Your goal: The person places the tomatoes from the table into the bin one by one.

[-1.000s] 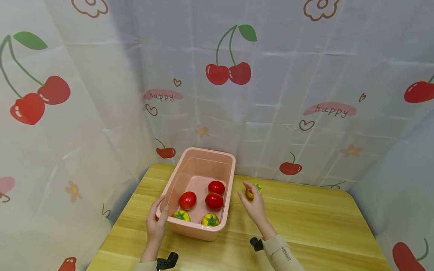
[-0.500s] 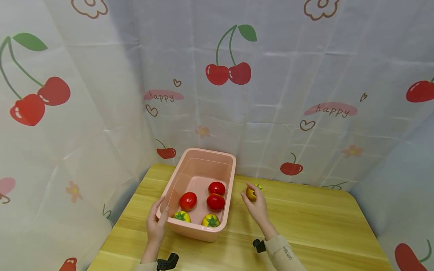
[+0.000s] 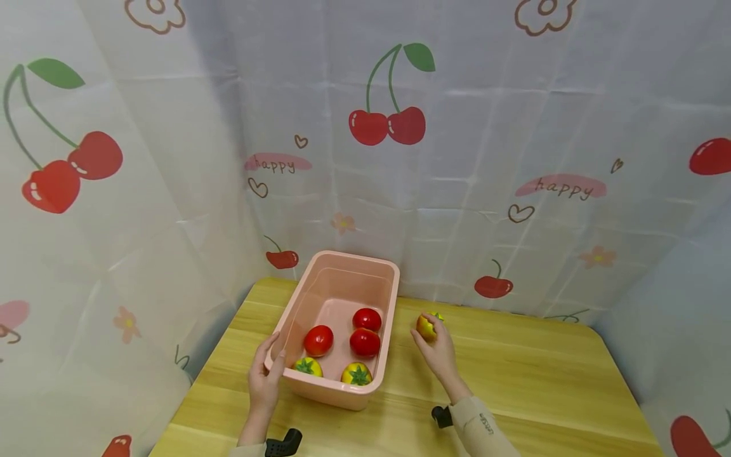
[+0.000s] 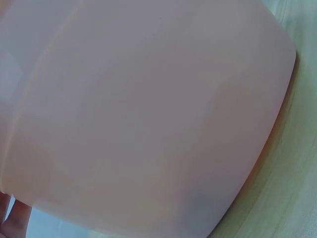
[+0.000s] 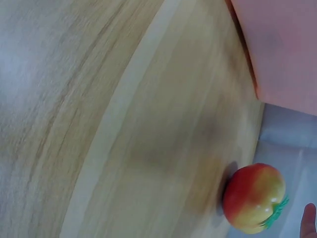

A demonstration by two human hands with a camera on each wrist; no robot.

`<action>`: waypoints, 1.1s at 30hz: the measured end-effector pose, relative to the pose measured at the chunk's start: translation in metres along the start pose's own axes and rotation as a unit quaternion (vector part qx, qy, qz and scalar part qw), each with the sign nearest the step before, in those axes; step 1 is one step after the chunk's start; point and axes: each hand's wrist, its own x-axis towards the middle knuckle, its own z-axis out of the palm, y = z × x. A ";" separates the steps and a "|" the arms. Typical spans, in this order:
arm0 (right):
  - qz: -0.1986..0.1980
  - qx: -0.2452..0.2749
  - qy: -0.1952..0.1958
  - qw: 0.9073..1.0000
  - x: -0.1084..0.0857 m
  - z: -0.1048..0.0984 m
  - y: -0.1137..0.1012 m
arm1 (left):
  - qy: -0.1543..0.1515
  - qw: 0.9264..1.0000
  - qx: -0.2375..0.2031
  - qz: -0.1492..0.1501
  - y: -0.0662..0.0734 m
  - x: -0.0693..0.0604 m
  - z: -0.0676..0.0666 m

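A pink plastic bin (image 3: 325, 393) stands on the table with several red and yellow toy tomatoes (image 3: 318, 341) inside. My left hand (image 3: 263, 384) grips its near left corner, thumb over the rim and fingers outside; the left wrist view is mostly filled by the bin wall (image 4: 148, 109). To the right of the bin, my right hand (image 3: 438, 355) reaches with parted fingers toward a lone red-yellow tomato (image 3: 423, 327) with a green calyx. In the right wrist view that tomato (image 5: 252, 198) sits apart from the single visible fingertip (image 5: 309, 223).
The wooden table (image 3: 531, 381) extends to the right of the bin. Behind it hangs a white curtain (image 3: 457, 190) printed with cherries, close to the table's back edge. Black wrist cameras (image 3: 283, 442) sit on both wrists.
My right hand has shifted slightly rightward, its fingers now more over the lone tomato. The left hand stays on the bin corner, and the head view has tilted a little.
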 end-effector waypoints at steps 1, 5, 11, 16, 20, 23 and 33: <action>0.000 -0.004 0.000 1.000 0.000 0.000 0.001 | -0.001 1.000 -0.001 0.000 0.000 0.000 0.000; -0.003 -0.020 0.002 1.000 0.003 0.000 0.006 | -0.002 1.000 0.001 0.001 -0.001 0.000 -0.001; 0.014 -0.044 -0.003 0.999 0.007 0.001 0.016 | 0.004 1.000 0.004 0.010 -0.002 0.000 -0.001; 0.032 -0.057 -0.008 0.998 0.012 0.003 0.023 | 0.006 1.000 0.004 0.010 -0.002 0.001 0.000; 0.052 -0.057 -0.012 0.997 0.015 0.004 0.027 | 0.005 1.000 0.002 0.004 -0.002 0.001 0.000; 0.059 -0.054 -0.013 0.997 0.017 0.006 0.029 | 0.006 1.000 -0.005 0.001 -0.002 0.001 0.000; 0.084 -0.061 -0.015 0.995 0.021 0.007 0.032 | 0.009 1.000 -0.007 -0.003 -0.002 0.002 0.001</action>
